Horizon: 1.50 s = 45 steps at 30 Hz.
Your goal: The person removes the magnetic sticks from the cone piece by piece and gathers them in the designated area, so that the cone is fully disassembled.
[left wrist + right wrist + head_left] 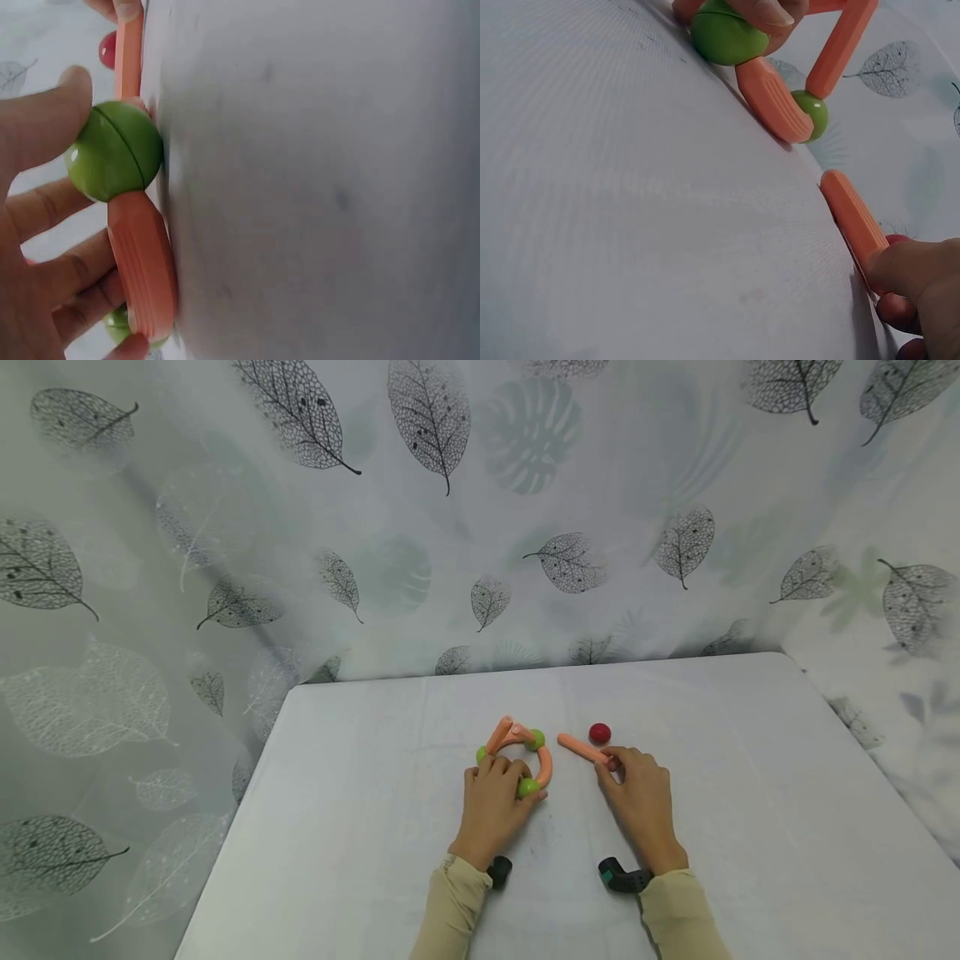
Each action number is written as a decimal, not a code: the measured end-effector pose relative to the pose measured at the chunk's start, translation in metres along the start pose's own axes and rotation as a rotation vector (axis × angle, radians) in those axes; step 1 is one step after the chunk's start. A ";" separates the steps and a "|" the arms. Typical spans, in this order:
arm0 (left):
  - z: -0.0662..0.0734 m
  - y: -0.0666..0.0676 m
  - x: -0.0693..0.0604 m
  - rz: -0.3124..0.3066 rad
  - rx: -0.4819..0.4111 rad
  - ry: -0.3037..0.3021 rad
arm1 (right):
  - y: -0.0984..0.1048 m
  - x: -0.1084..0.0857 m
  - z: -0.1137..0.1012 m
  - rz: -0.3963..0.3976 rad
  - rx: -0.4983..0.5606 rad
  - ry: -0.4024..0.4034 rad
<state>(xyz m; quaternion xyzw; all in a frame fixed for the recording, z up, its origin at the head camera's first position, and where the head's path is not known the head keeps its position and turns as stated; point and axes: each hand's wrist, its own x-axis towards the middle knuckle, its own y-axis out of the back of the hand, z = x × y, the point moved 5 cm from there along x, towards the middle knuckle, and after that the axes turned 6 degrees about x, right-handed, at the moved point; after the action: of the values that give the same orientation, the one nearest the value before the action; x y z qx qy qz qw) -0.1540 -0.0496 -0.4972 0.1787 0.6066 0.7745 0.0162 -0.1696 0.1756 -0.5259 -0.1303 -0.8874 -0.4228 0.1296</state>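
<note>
Several green balls and orange rods are joined into a ring [544,768] on the table, with straight orange rods [501,733] rising at its far side. My left hand [493,802] is over the near side of the ring. In the left wrist view its thumb and fingers hold a green ball [114,150] joined to a curved orange rod [142,262]. To the right, my right hand [640,802] pinches the near end of a loose straight orange rod [579,747], which lies on the table. A red ball [599,733] sits just beyond that rod.
The white-covered table [360,827] ends at the back against a leaf-printed curtain [480,552], which also hangs along the left and right. A dark band with a camera-like piece [624,877] is on the right wrist; another dark device [498,872] shows at the left wrist.
</note>
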 end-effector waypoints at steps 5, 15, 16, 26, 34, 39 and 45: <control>-0.008 -0.001 0.002 -0.038 -0.042 -0.027 | -0.001 0.002 -0.002 -0.020 -0.008 -0.010; -0.022 0.005 -0.003 -0.001 -0.105 -0.118 | 0.002 0.012 -0.034 -0.010 0.181 0.083; -0.023 0.006 -0.003 -0.004 -0.110 -0.125 | 0.001 0.012 -0.039 -0.020 0.199 0.098; -0.020 0.015 -0.005 -0.002 -0.136 -0.253 | -0.018 0.006 -0.061 -0.089 0.281 0.231; -0.018 0.015 -0.006 -0.025 -0.140 -0.303 | -0.026 0.001 -0.065 -0.085 0.297 0.273; -0.020 0.012 -0.006 -0.060 -0.140 -0.294 | -0.030 -0.004 -0.064 -0.068 0.296 0.311; -0.023 0.009 -0.005 -0.061 -0.123 -0.273 | -0.030 -0.006 -0.066 -0.020 0.318 0.360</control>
<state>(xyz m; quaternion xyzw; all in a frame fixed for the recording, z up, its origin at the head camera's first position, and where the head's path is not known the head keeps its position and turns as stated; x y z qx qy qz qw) -0.1543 -0.0747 -0.4950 0.2624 0.5554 0.7778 0.1333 -0.1659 0.1054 -0.5092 -0.0218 -0.9067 -0.2952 0.3005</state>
